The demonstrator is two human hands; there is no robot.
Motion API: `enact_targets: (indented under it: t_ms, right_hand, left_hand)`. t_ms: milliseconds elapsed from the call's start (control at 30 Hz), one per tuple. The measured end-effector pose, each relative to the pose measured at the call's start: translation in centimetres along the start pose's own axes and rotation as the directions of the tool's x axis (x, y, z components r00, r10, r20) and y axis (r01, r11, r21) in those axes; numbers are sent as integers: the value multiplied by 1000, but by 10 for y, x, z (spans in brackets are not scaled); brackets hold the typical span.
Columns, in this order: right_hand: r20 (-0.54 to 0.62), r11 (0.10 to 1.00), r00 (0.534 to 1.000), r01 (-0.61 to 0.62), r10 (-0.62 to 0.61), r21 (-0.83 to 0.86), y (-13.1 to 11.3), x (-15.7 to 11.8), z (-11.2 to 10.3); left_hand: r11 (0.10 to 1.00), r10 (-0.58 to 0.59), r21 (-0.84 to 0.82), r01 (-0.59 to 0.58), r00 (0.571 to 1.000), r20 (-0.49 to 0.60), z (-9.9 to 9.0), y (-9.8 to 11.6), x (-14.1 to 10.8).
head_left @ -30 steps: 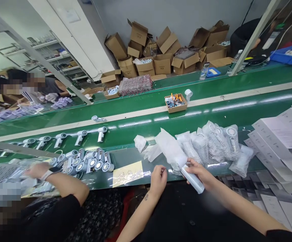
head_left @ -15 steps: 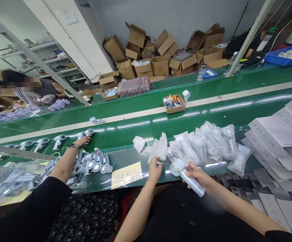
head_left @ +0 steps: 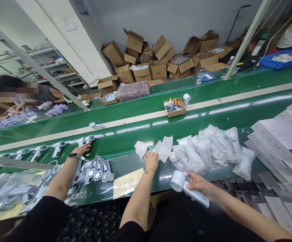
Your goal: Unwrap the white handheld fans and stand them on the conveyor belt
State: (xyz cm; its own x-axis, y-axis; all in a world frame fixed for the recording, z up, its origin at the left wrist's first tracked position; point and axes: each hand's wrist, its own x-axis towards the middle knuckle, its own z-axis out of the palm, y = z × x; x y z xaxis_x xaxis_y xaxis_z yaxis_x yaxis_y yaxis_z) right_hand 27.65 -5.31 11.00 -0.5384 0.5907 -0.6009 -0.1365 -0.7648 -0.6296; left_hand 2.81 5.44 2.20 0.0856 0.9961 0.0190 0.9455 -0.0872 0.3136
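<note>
My right hand [head_left: 198, 185] is closed round the handle of a light-blue handheld fan [head_left: 178, 181], held at the table's near edge with its round head to the left. My left hand [head_left: 151, 162] reaches over the table, its fingers apart and touching the thin white plastic bags [head_left: 165, 149]. Just left of those fingers lies another crumpled white bag [head_left: 141, 149]. To the right, several fans in bubble-wrap bags [head_left: 195, 153] lie in a row, close to the fan in my right hand.
At left, a co-worker's hand [head_left: 84, 148] touches a fan on the green belt [head_left: 125, 137]. Several unwrapped fans [head_left: 98, 169] lie beside a handwritten yellow paper [head_left: 125, 183]. White printed boxes [head_left: 274, 134] stack up at right. A small carton of tools [head_left: 175, 112] stands on the line.
My left hand has moved forward and slightly left onto the white bags, which have shifted. My right hand still holds the fan, now a little lower. The co-worker's hand stays by the belt fans.
</note>
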Motion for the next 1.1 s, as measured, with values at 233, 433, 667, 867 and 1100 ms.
enact_targets:
  t_ms: [233,433,667,867,1100]
  right_hand:
    - [-95,987,994,75,-62,145,0,34,27]
    - [39,971,992,112,-123,211,-1,40,46]
    - [75,975,988,116,-132,188,18,34,61]
    - [2,978,991,134,-136,159,23,23,70]
    - [-190,973,958,226,-214,45,33,11,86]
  left_hand:
    - [792,76,-610,40,984,164,-32,18,-10]
    - [444,-122,-810,383,921,369,-51,26,-30]
    - [406,59,-836,369,902,427,-56,22,-37]
    - [228,244,-890,395,862,445,-75,6,-49]
    - [382,243,-882,278,890,386,-78,15,-57]
